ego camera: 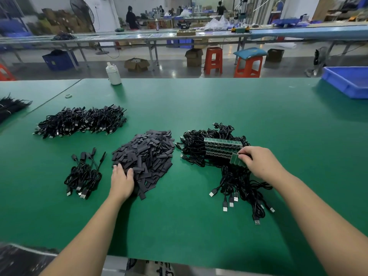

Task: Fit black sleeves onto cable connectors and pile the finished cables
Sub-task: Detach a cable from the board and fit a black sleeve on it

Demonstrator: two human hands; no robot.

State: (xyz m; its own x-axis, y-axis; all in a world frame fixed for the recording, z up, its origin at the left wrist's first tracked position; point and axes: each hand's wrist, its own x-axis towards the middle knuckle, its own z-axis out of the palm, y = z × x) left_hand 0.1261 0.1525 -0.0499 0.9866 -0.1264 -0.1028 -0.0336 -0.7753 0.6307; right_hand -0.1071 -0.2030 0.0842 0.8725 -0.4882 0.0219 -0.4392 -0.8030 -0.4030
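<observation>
A heap of flat black sleeves (147, 154) lies in the middle of the green table (199, 226). My left hand (121, 181) rests on the heap's near left edge with its fingers spread over the sleeves. To the right lies a tangle of black cables (235, 182) with green circuit-board connectors (223, 143) in strips on top. My right hand (258, 163) pinches one green connector strip at the pile's right side. A small pile of sleeved cables (83, 176) sits left of the sleeves. A large pile of cables (81, 121) lies farther back on the left.
A white bottle (113, 74) stands at the table's far edge. A blue plastic bin (348, 80) sits at the far right corner. More black cable ends (10, 106) reach in from the left edge. Orange stools and boxes stand on the floor beyond.
</observation>
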